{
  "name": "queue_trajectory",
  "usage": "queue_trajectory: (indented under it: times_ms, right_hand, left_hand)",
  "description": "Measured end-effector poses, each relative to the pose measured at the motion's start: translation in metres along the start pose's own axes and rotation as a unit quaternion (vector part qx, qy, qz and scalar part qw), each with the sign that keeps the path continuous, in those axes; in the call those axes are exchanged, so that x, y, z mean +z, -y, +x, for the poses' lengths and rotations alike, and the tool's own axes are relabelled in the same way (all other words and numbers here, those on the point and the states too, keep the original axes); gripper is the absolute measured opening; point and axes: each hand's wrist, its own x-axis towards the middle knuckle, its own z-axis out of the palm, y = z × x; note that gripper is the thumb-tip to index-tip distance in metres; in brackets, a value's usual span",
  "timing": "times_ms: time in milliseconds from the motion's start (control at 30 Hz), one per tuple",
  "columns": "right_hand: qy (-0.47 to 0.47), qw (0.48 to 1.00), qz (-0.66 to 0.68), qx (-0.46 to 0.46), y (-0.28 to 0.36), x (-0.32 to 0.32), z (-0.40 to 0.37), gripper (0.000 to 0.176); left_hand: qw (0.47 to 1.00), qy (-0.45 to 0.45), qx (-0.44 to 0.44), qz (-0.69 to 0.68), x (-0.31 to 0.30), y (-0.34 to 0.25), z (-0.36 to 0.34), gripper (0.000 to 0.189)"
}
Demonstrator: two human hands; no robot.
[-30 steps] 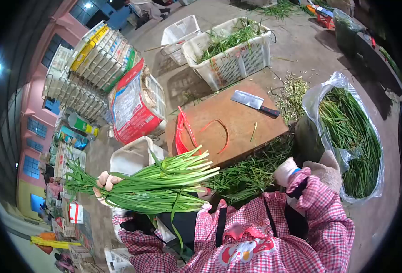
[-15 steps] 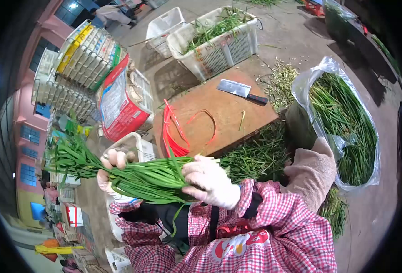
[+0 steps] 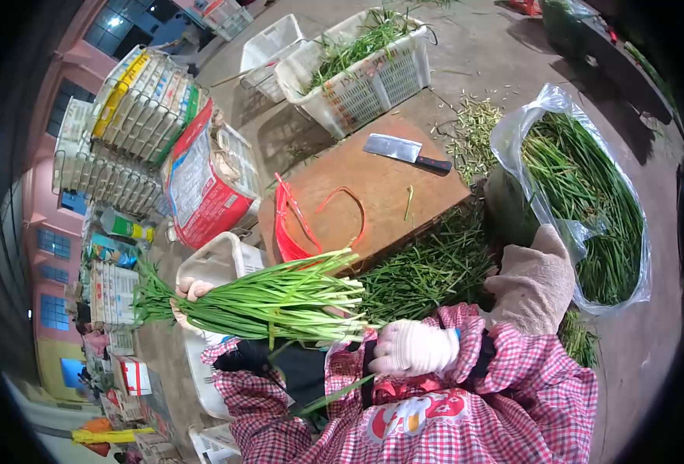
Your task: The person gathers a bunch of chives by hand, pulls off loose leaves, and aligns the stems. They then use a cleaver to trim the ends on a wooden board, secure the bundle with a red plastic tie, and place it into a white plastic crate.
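A bunch of garlic chives (image 3: 280, 301) lies level across the front of my body, its pale cut ends to the right. My left hand (image 3: 191, 292), in a white glove, is wrapped round the leafy end of it. Just right of the cut ends, my gloved right hand (image 3: 415, 348) is closed in front of the checked apron, apart from the bunch. A loose chive leaf (image 3: 334, 396) trails down and left from its fingers. Past the bunch, a wooden board (image 3: 388, 197) bears a cleaver (image 3: 407, 151) and red plastic ties (image 3: 291, 220).
Clear plastic bag (image 3: 643, 255) full of chives at right. Cut greens (image 3: 434, 271) lie below the board. A white crate (image 3: 349, 108) with greens stands behind it. Stacked crates (image 3: 137, 104) and a red-and-white sack (image 3: 206, 185) are at left.
My right hand has left the bunch and moved right and down, with a loose leaf trailing from it. The pale cut ends are now exposed. My left hand keeps its hold.
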Motion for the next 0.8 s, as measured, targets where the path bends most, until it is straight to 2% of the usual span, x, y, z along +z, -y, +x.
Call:
queue_trajectory:
  times_ms: [33,100,133,167,200,233,300,333,367,400,433,500,567,600,633,700,733,800]
  right_hand:
    - [0.007,1.0,-0.012,0.011,-0.003,-0.001,-0.011,0.018]
    - [0.083,0.985,0.029,0.147,-0.002,-0.01,-0.038,0.018]
    - [0.179,0.965,-0.008,0.19,-0.014,0.0,-0.057,0.02]
    - [0.211,0.945,0.004,0.25,-0.014,-0.01,-0.07,0.027]
    - [0.247,0.922,-0.045,0.294,-0.014,-0.02,-0.076,0.029]
    - [0.279,0.895,-0.09,0.337,-0.012,-0.027,-0.078,0.031]
    - [0.096,0.938,-0.16,0.291,-0.005,-0.043,-0.064,0.038]
    - [0.103,0.922,-0.128,0.351,0.0,-0.055,-0.043,0.042]
    - [0.103,0.923,-0.127,0.349,0.007,-0.065,-0.026,0.042]
    - [0.015,0.904,0.01,0.427,0.014,-0.074,-0.012,0.044]
    - [-0.074,0.856,0.145,0.491,0.016,-0.08,-0.002,0.046]
    - [-0.127,0.817,0.298,0.476,-0.002,-0.074,0.007,0.053]
    - [-0.046,0.793,0.32,0.517,-0.015,-0.078,0.023,0.053]
    - [-0.043,0.832,0.296,0.468,-0.019,-0.082,0.03,0.053]
    - [-0.042,0.845,0.289,0.448,-0.029,-0.069,0.034,0.054]
    - [0.035,0.854,0.288,0.432,-0.036,-0.063,0.043,0.062]
    - [0.081,0.849,0.246,0.46,-0.03,-0.065,0.049,0.061]
    - [0.092,0.885,0.126,0.44,-0.025,-0.058,0.05,0.049]
  left_hand:
    - [1.0,0.012,-0.014,-0.014,0.008,0.004,-0.001,0.024]
    - [0.999,0.023,-0.025,-0.027,0.024,0.008,-0.001,0.022]
    - [0.996,0.075,-0.043,-0.035,0.029,0.008,-0.001,0.019]
    - [0.985,0.144,-0.065,-0.062,0.033,0.009,0.002,0.019]
    - [0.969,0.211,-0.09,-0.085,0.038,0.01,0.006,0.02]
    - [0.97,0.21,-0.089,-0.083,0.042,0.01,0.006,0.02]
    - [0.977,0.194,-0.016,-0.091,0.052,0.013,0.006,0.017]
    - [0.972,0.194,-0.042,-0.127,0.065,0.017,0.006,0.016]
    - [0.972,0.193,-0.04,-0.126,0.074,0.016,0.008,0.016]
    - [0.969,0.224,-0.065,-0.085,0.081,0.016,0.01,0.017]
    - [0.969,0.235,-0.066,-0.047,0.073,0.009,0.009,0.017]
    - [0.967,0.246,-0.066,-0.012,0.072,0.004,0.008,0.017]
    - [0.97,0.238,-0.057,0.0,0.103,0.018,0.009,0.026]
    - [0.97,0.238,-0.052,0.001,0.117,0.025,0.009,0.029]
    - [0.97,0.238,-0.047,0.002,0.13,0.032,0.009,0.032]
    - [0.957,0.277,-0.055,0.063,0.139,0.036,0.01,0.033]
    - [0.954,0.282,-0.064,0.084,0.145,0.037,0.011,0.034]
    - [0.959,0.268,-0.043,0.082,0.16,0.049,0.009,0.034]
